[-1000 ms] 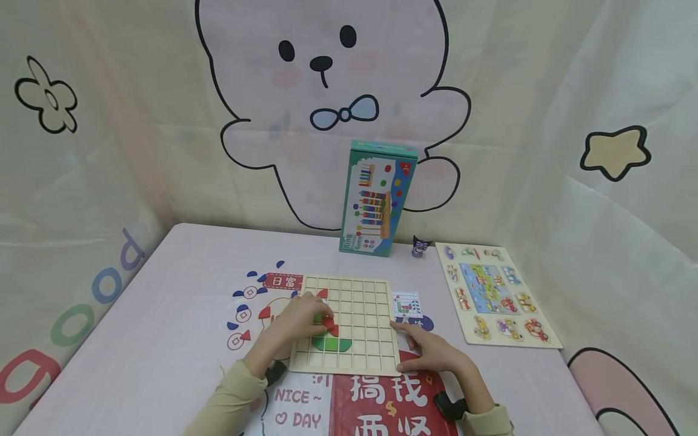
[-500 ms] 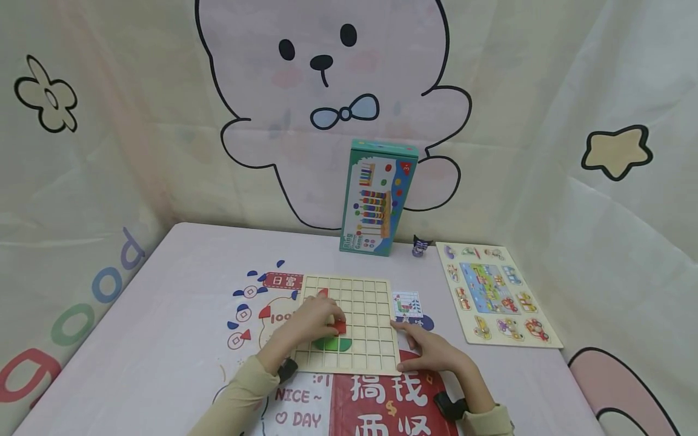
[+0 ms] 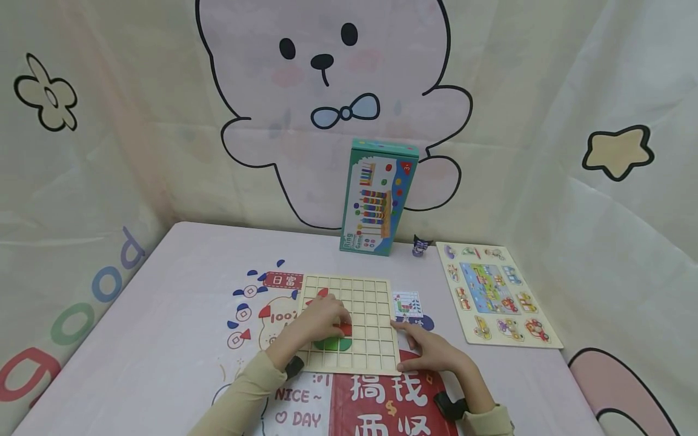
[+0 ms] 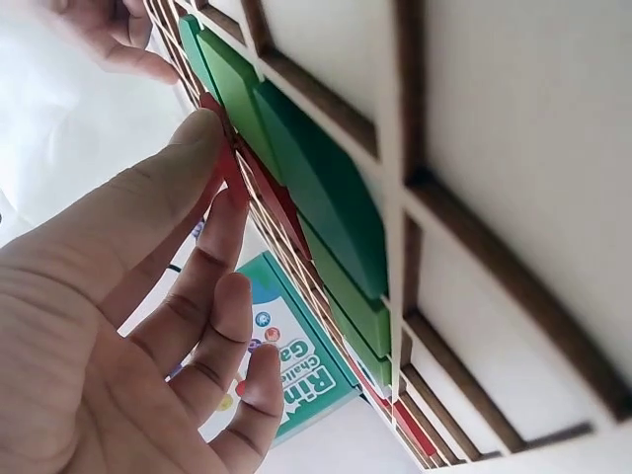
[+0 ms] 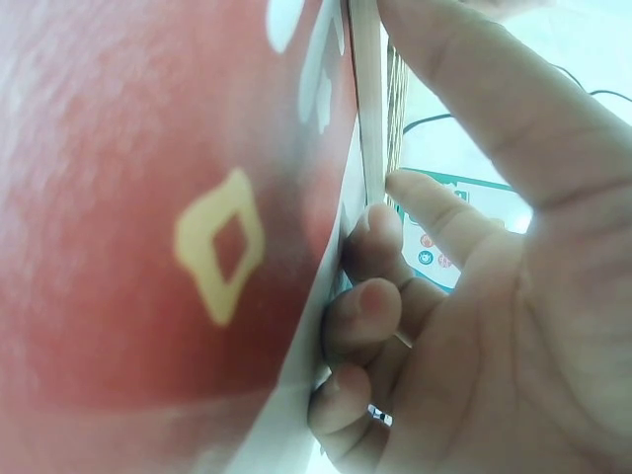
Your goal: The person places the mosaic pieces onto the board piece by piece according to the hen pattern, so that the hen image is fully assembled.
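Left hand pinched a red tile over the gridded board. Right hand touched its edge, thumb and forefinger apart.

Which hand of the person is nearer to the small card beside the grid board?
The right hand: it is on the near side of the card, touching the right edge of the grid board. The left hand is farther, over the board, pinching a red piece.

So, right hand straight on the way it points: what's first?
Likely the grid board: the right hand looks to be at its edge, though exact contact is hard to judge.
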Tool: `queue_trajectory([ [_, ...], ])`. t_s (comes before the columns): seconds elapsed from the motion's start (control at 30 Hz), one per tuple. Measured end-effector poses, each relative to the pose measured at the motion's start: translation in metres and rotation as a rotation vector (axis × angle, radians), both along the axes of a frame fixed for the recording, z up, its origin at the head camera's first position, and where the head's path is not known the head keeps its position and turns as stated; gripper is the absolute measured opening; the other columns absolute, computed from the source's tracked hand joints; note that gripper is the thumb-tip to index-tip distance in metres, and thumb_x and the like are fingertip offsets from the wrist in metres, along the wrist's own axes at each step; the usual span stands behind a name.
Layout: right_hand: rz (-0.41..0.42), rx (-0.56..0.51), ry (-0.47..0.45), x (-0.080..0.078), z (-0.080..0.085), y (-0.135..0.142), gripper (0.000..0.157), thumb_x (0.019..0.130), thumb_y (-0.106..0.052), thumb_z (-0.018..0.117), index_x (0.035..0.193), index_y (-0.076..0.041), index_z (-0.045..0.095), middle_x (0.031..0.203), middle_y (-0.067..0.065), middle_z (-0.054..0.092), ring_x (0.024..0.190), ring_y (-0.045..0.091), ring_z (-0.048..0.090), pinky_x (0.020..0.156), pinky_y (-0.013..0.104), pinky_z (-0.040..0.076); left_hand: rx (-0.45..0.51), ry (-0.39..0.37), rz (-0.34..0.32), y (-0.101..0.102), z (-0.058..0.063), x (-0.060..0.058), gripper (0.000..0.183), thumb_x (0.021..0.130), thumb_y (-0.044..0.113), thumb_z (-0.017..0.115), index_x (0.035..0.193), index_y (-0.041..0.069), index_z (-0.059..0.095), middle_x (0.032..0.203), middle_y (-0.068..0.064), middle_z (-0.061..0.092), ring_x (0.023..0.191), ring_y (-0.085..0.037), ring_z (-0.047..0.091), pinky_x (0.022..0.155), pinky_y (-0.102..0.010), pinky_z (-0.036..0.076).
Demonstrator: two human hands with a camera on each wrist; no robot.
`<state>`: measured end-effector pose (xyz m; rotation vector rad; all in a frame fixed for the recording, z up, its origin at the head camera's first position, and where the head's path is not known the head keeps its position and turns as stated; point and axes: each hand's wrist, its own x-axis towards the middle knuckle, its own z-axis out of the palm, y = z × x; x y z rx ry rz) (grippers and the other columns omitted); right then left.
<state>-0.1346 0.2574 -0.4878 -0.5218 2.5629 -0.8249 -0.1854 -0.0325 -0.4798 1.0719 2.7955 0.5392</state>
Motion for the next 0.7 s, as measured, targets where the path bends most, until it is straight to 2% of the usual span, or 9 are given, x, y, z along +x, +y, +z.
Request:
queue_trajectory([
  [0.23, 0.005, 0.001, 0.005, 0.000, 0.000, 0.000, 0.086, 0.071, -0.044, 0.076, 0.143, -0.020, 0.035, 0.086, 0.002, 0.042, 0.077, 0.013, 0.042, 0.058, 0.027, 0.036, 0.012, -0.026, -0.008, 0.001, -0.002, -0.001, 0.019, 0.075, 0.028, 0.076, 0.093, 0.024, 0.073, 0.084, 0.012, 0.064, 0.083, -0.008, 0.046, 0.081, -0.035, 0.038],
  [0.43, 0.005, 0.020, 0.021, 0.000, -0.002, 0.001, 0.086, 0.070, -0.047, 0.075, 0.142, -0.021, 0.036, 0.084, 0.001, 0.042, 0.073, 0.011, 0.040, 0.057, 0.025, 0.033, 0.019, -0.024, -0.018, 0.000, 0.001, 0.002, 0.019, 0.076, 0.026, 0.075, 0.095, 0.023, 0.074, 0.086, 0.012, 0.065, 0.084, -0.008, 0.048, 0.080, -0.032, 0.038],
  [0.7, -0.003, 0.029, 0.017, -0.001, -0.003, 0.001, 0.086, 0.070, -0.049, 0.075, 0.142, -0.023, 0.036, 0.085, 0.001, 0.042, 0.076, 0.012, 0.041, 0.059, 0.027, 0.034, 0.062, -0.041, 0.024, -0.011, 0.009, 0.007, 0.021, 0.077, 0.023, 0.074, 0.098, 0.022, 0.073, 0.091, 0.009, 0.066, 0.088, -0.010, 0.054, 0.085, -0.037, 0.040],
])
